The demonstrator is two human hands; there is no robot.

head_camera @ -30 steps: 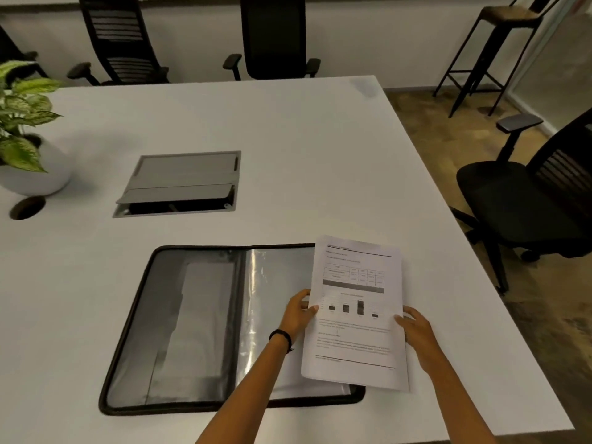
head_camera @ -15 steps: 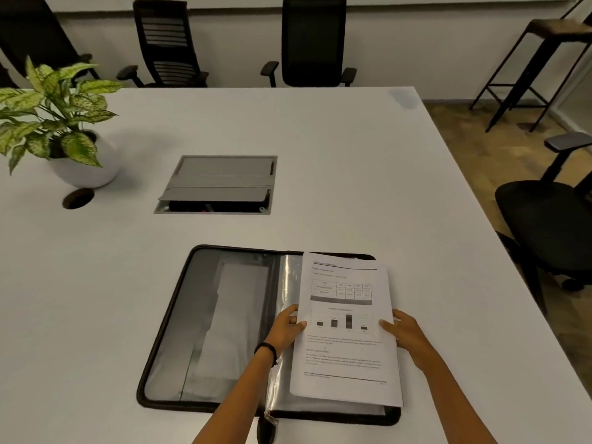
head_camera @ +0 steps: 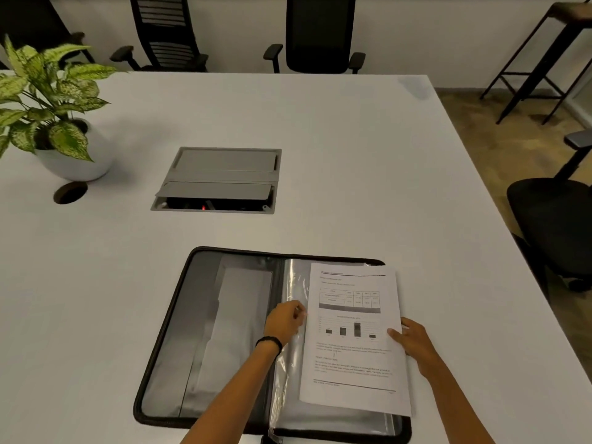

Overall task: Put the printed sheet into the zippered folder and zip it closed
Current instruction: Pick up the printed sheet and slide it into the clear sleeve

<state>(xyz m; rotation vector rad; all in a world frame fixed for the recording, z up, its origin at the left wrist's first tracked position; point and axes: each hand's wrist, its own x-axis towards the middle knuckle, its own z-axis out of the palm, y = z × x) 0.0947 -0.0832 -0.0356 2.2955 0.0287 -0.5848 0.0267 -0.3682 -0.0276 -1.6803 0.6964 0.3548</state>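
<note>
On the near part of the white table [head_camera: 320,123], in the head view, a black zippered folder [head_camera: 205,331] lies open flat, with its grey lining on the left half and clear plastic sleeves [head_camera: 293,283] on the right half. The white printed sheet [head_camera: 352,347] rests on top of those sleeves, slightly askew, and its lower right corner reaches past the folder's edge. It carries a heading, a small table, a bar chart with four dark bars and paragraphs of text, all too small and blurred to read.

The right hand [head_camera: 413,341] grips the sheet's right edge, thumb on top and fingers underneath. The left hand [head_camera: 285,322], a black band [head_camera: 269,341] on its wrist, has its fingers curled at the sheet's left edge. I cannot tell whether it pinches the paper or the sleeve.

Farther back, a grey cable hatch [head_camera: 221,179] sits in the tabletop. A leafy plant in a white pot [head_camera: 48,100] stands at the left beside a round hole [head_camera: 70,192]. Black office chairs [head_camera: 320,33] line the far side.
</note>
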